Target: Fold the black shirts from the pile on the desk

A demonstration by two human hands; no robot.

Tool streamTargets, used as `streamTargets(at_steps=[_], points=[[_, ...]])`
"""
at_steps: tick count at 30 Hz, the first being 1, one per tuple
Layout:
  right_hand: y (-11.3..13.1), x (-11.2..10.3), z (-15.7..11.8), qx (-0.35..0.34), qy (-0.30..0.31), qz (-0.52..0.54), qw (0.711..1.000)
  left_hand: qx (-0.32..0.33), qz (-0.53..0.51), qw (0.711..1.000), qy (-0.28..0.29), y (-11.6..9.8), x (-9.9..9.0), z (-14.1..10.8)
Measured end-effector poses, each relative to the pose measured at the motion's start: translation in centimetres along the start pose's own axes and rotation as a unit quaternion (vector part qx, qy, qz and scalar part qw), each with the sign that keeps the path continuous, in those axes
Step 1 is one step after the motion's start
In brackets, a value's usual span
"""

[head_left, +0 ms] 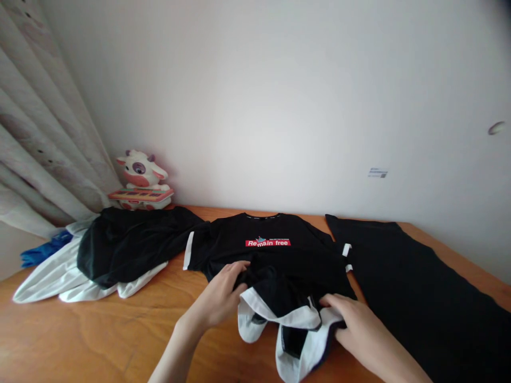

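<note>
A black T-shirt (227,242) with white sleeve edges and a red "Remain free" print lies spread on the wooden table, its collar toward the wall. Black cloth with a wide white hem (293,318) is bunched up and wavy at its lower end. My left hand (225,292) is closed on the black cloth at the left of this bunch, thumb beside the white hem. At the right, my right hand (343,314) grips the white-edged cloth, its fingers partly hidden in the folds.
Left on the wooden table (99,335) lies a heap of black cloth (128,244) over white cloth (48,276), beside something blue (46,250). Behind it sits a cow toy with keyboard (141,181), near a curtain (43,122). Dark flat cloth (419,298) covers the right side.
</note>
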State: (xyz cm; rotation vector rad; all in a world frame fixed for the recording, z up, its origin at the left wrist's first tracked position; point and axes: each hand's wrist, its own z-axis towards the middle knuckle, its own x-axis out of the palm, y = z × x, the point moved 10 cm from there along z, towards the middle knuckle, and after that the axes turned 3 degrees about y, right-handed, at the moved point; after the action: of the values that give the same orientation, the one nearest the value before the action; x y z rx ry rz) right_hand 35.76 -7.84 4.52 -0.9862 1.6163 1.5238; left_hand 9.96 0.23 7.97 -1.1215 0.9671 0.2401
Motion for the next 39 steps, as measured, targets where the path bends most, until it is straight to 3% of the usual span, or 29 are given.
streamTargets(at_steps=[3,6,10,13,15,17,19,23,27,32,36,39], points=[[0.1,-2.7,-0.6,0.02,-0.03,0.096,0.995,-0.055,-0.055,0.996,-0.037,1.3,-2.7,-0.6],[-0.5,-5.0,-2.0,0.03,-0.064,0.214,0.974,-0.096,-0.034,0.993,-0.057,2.5,-4.7,-1.2],[-3.1,-5.7,-4.6,0.082,-0.093,0.341,0.932,-0.075,0.051,0.994,0.053,3.4,-3.4,-1.7],[-3.9,-4.5,-5.2,0.11,-0.056,0.338,0.933,-0.034,0.127,0.982,0.139,4.0,-1.8,-2.6],[-3.9,-3.9,-4.6,0.121,-0.041,0.31,0.942,-0.027,0.146,0.977,0.155,4.4,-1.5,-3.0],[-3.5,-3.8,-3.2,0.121,-0.05,0.294,0.947,-0.044,0.133,0.981,0.133,4.6,-1.9,-2.8],[-2.9,-3.7,-1.6,0.114,-0.075,0.305,0.942,-0.073,0.121,0.987,0.075,4.7,-2.6,-2.1],[-1.3,-2.6,0.2,0.086,-0.096,0.318,0.939,-0.115,0.186,0.975,-0.031,5.0,-2.9,-0.9],[-0.2,0.7,0.3,0.056,0.008,0.189,0.98,-0.179,0.236,0.955,-0.031,7.2,-2.1,-0.9],[-0.7,2.1,0.3,0.055,0.044,0.069,0.995,-0.325,0.302,0.894,-0.058,10.8,-4.7,-2.7],[0.0,2.4,-0.5,0.053,0.103,0.094,0.989,-0.366,0.328,0.871,-0.009,12.5,-5.0,-4.0],[0.5,1.9,-1.4,0.051,0.128,0.136,0.981,-0.372,0.357,0.856,-0.036,12.9,-5.9,-4.7]])
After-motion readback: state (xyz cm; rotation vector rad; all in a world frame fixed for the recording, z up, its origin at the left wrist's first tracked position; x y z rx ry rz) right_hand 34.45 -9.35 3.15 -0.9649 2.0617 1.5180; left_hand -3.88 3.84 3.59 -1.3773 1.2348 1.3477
